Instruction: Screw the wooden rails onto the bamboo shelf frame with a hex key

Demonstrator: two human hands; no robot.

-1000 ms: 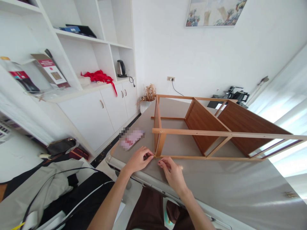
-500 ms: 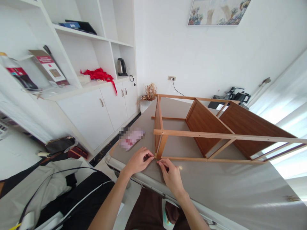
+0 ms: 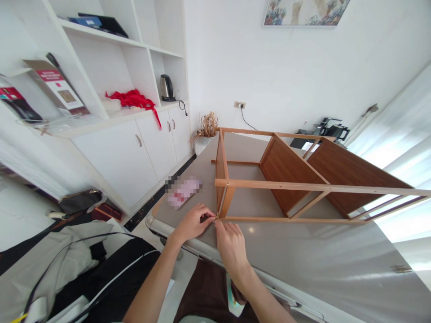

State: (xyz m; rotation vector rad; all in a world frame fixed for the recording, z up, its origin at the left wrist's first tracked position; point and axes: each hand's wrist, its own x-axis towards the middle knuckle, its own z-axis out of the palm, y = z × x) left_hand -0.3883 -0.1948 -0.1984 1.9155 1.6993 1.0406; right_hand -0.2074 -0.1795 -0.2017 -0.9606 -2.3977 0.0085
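Observation:
A wooden shelf rack [image 3: 256,185] lies on its side on the grey table [image 3: 303,255], with brown shelf panels [image 3: 294,175] set between its rails. At its near left corner, the tips of my left hand [image 3: 195,223] are pinched together against the end of the lower rail [image 3: 252,219]. Right beside them, my right hand [image 3: 232,244] is closed, thumb and forefinger meeting at the same corner. Something tiny may be between the fingertips, too small to name. A pink phone-like item [image 3: 183,194], partly pixelated, lies left of the rack.
White cabinets [image 3: 117,148] stand on the left, holding a kettle [image 3: 166,88] and red cloth [image 3: 133,98]. Clothes and a strap [image 3: 63,251] are heaped at lower left. Brass-coloured pieces [image 3: 401,269] lie on the table's right side. A dried plant [image 3: 208,124] stands behind.
My right hand has shifted slightly left and turned more knuckles-up, its fingertips now closer to the left hand's. The left hand stays at the corner. The view has tilted slightly.

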